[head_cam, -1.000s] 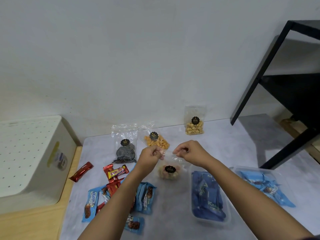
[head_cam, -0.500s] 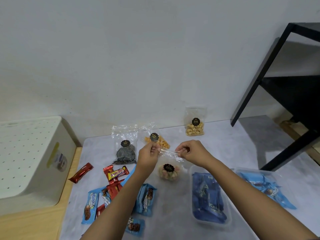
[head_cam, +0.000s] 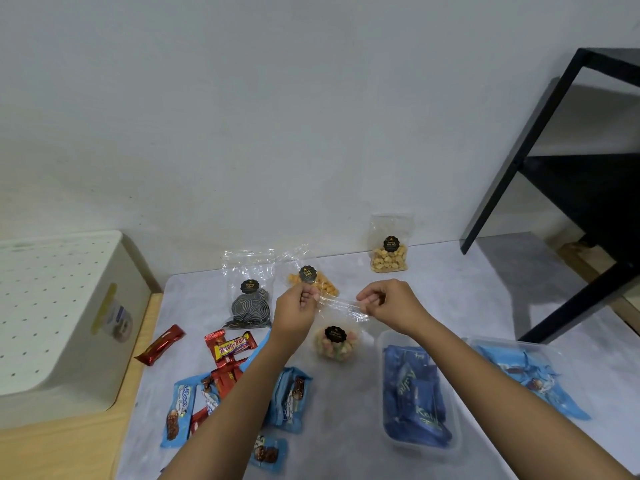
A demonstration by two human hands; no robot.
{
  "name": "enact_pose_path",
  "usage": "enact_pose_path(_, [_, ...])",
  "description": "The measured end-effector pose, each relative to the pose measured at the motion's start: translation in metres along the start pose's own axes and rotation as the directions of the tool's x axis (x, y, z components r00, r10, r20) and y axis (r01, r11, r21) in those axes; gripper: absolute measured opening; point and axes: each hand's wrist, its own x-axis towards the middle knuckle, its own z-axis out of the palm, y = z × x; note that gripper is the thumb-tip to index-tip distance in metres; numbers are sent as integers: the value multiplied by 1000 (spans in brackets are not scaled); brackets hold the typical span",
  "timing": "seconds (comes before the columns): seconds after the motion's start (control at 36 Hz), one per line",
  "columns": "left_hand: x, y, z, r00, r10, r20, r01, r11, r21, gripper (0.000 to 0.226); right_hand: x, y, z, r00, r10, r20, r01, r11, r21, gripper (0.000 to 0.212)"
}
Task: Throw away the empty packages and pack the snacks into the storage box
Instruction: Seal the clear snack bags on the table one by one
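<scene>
Left hand [head_cam: 297,308] and right hand [head_cam: 389,303] each pinch 1 top corner of the clear snack bag [head_cam: 335,337]; bag hangs below between both, just over the table [head_cam: 433,282].

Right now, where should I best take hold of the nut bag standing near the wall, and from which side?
Pinch the flat, empty clear top of the nut bag, above its black sticker, coming down from above. It stands upright with the nuts settled at the bottom, so the top is thin, free and likely easiest to lift by.
</scene>
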Motion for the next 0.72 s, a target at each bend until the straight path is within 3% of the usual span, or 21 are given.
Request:
enact_pose_path(0.31, [3, -1, 2, 1000, -19, -2, 19, 1000, -19, 6, 3, 1, 6, 1000, 7, -30, -9, 997, -71, 29])
enact_pose_path(0.42, [5, -2, 1, 999, -23, -42, 23, 1000, 14, 7, 1, -2, 4, 999, -37, -12, 36, 999, -34, 24])
enact_pose_path(0.53, [6, -1, 2, 989, 36, -146, -25, 997, 76, 16, -1, -3, 7, 994, -71, -84, 72, 997, 2, 19])
enact_pose_path(0.61, [-1, 1, 5, 965, 6, -263, -7, 1000, -2, 17, -1, -1, 11, 989, -88, -119, 91, 996, 13, 19])
enact_pose_path(0.72, [-18, 5, 15, 974, -125, -188, 101, 986, -130, 14, -4, -1, 14, 987, -129, -99, 135, 989, 55, 18])
